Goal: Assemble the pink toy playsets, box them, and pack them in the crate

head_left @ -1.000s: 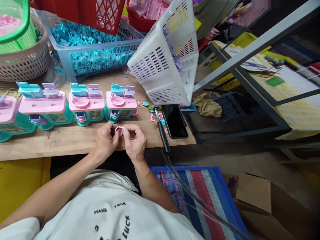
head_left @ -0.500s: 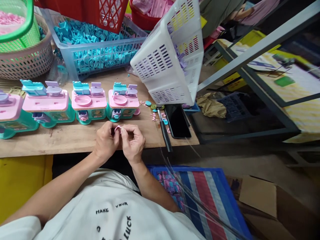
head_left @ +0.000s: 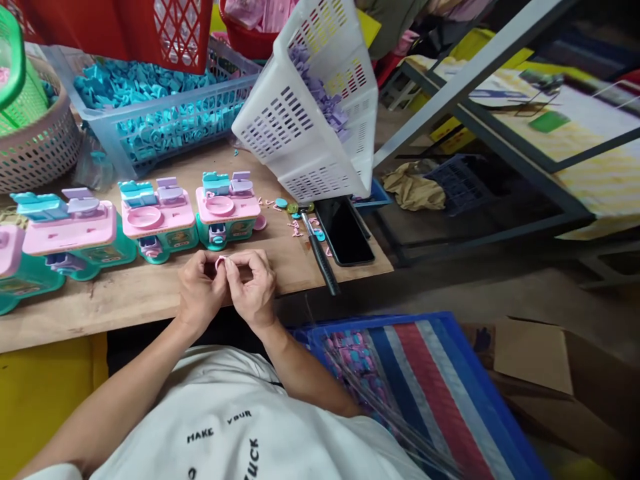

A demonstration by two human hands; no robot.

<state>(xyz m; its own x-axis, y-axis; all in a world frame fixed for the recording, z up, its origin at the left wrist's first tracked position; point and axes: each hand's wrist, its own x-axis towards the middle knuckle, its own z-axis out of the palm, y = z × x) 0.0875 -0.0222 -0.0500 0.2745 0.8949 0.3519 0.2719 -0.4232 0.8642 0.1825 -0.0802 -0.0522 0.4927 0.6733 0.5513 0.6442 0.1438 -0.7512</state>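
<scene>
My left hand [head_left: 201, 285] and my right hand [head_left: 253, 285] meet just above the table's front edge. Between their fingertips they pinch a small pink plastic part [head_left: 221, 261], mostly covered by the fingers. Right behind them stands a pink and teal toy kitchen [head_left: 227, 217] with a blue piece, a lilac piece and a pink ring on top. Further left in the row are a second toy kitchen [head_left: 159, 223] with a ring and a third toy kitchen [head_left: 75, 233] without one. Another is cut off at the left edge.
To the right lie a phone [head_left: 345, 231], a black-handled tool [head_left: 323, 260] and small loose parts [head_left: 296, 228]. A tilted white basket [head_left: 280, 127] holds lilac pieces. Behind the row is a clear crate [head_left: 165, 127] of blue parts. A blue-rimmed tray [head_left: 440, 317] sits below the table.
The view has shifted, so the table and toys appear further left and lower at the left. Both hands keep the small pink part pinched between them, with little other change.
</scene>
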